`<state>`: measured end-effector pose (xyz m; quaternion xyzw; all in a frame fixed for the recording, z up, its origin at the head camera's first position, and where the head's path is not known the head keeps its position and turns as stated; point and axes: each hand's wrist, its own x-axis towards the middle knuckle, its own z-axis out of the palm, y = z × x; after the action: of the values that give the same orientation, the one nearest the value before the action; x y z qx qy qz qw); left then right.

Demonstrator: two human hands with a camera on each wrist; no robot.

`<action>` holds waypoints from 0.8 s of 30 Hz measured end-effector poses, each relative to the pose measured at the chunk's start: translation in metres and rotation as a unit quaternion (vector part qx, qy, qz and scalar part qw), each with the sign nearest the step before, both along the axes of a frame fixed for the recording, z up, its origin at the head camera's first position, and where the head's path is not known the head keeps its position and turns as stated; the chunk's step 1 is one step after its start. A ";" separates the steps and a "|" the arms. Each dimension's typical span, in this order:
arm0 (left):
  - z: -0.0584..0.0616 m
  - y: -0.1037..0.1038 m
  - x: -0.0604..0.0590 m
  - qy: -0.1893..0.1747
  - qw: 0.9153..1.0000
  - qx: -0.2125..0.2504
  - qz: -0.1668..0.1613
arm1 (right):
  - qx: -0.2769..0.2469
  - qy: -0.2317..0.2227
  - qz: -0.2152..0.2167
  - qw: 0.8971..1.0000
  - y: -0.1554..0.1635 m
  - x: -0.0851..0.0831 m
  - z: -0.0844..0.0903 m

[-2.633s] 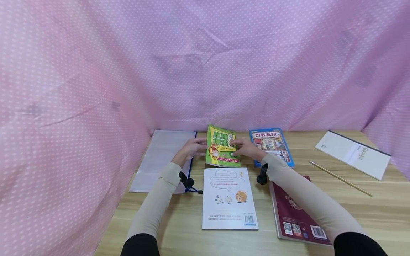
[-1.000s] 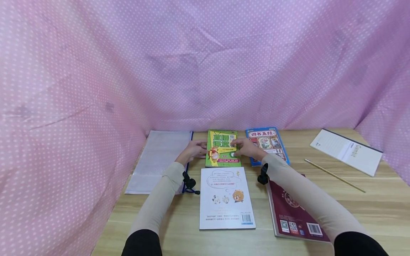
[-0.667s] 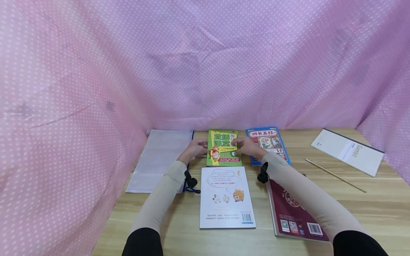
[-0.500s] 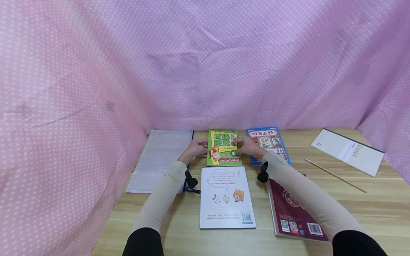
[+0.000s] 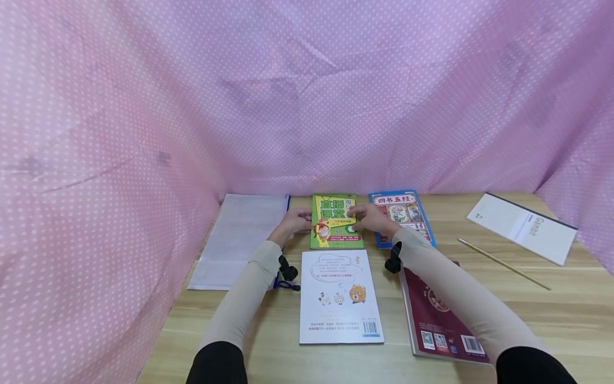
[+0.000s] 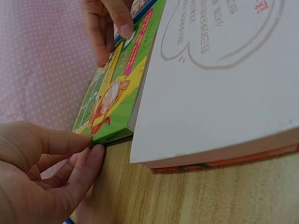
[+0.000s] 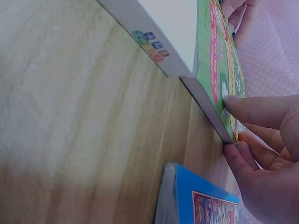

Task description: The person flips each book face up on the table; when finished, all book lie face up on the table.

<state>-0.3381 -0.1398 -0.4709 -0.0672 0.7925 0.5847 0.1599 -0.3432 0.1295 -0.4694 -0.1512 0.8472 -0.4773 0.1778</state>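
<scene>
A green book [image 5: 336, 234] with a yellow cartoon cover lies flat at the back of the table. My left hand [image 5: 293, 224] is at its left edge, thumb and fingertips pinching the spine side in the left wrist view. At the opposite edge, my right hand [image 5: 371, 218] has its thumb on the cover and the other fingertips against the side, as the right wrist view shows. Directly in front lies a white book [image 5: 336, 314] with animal drawings. A blue-bordered book [image 5: 400, 213] is partly behind the right hand.
On the left lies a translucent zip pouch [image 5: 235, 240] with a blue edge. A maroon book [image 5: 436, 320] is partly under the right forearm. Further right are a thin gold-coloured stick [image 5: 503, 264] and a white notepad [image 5: 520, 226]. Pink dotted cloth [image 5: 307, 106] hangs behind.
The green book was slightly raised at its far end in the oldest frame and now lies flat, still between both hands. Over the last half second almost nothing moves.
</scene>
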 end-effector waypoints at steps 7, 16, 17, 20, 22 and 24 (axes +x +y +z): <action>0.001 0.000 0.002 0.002 1.000 0.004 0.003 | 0.000 0.001 0.003 1.000 -0.001 0.002 0.000; 0.004 -0.003 0.009 0.006 1.000 -0.011 -0.026 | 0.001 0.006 0.001 1.000 -0.003 0.005 0.005; 0.006 -0.004 0.012 0.003 0.999 -0.015 -0.034 | -0.001 0.007 0.001 1.000 -0.002 0.006 0.007; 0.012 -0.009 0.020 -0.004 0.998 -0.024 -0.058 | -0.005 0.015 -0.009 1.000 0.002 0.009 0.014; 0.016 -0.012 0.027 -0.009 0.996 -0.034 -0.077 | -0.015 0.022 -0.006 1.000 0.006 0.014 0.020; 0.020 -0.018 0.033 -0.007 0.994 -0.055 -0.099 | -0.020 0.030 0.001 0.999 0.011 0.018 0.026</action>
<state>-0.3049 -0.1575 -0.4509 -0.0015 0.8252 0.5209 0.2186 -0.3249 0.1408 -0.4436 -0.1700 0.8425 -0.4888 0.1494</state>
